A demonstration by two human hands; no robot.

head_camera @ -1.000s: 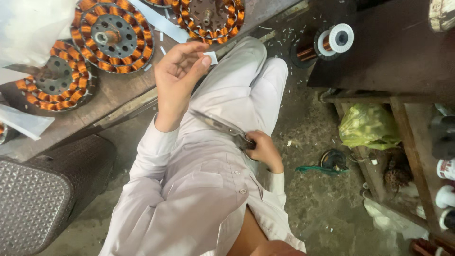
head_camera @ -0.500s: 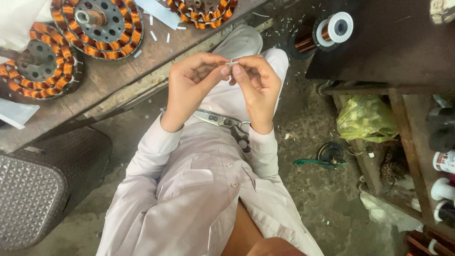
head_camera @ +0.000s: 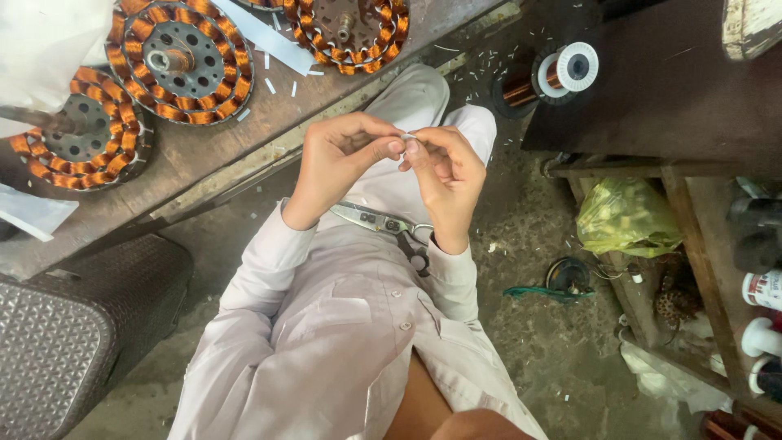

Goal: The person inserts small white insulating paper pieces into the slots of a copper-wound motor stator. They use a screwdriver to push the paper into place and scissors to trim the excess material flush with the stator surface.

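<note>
Seated worker, head view. The left hand [head_camera: 338, 159] and right hand [head_camera: 444, 175] meet above the lap, fingertips pinched together on a small white slip [head_camera: 406, 138], apparently insulating paper. Scissors [head_camera: 383, 224] lie on the lap below. Copper-wound stators [head_camera: 183, 61] sit on the bench [head_camera: 244, 143], well apart. Judged step: folding or shaping the slip; the next move calls for fine fingertip control.

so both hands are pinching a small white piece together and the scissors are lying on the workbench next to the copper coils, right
Not quite. The head view shows the scissors lying on the person's lap, not on the workbench. The left hand and right hand do pinch a small white piece together.
</note>
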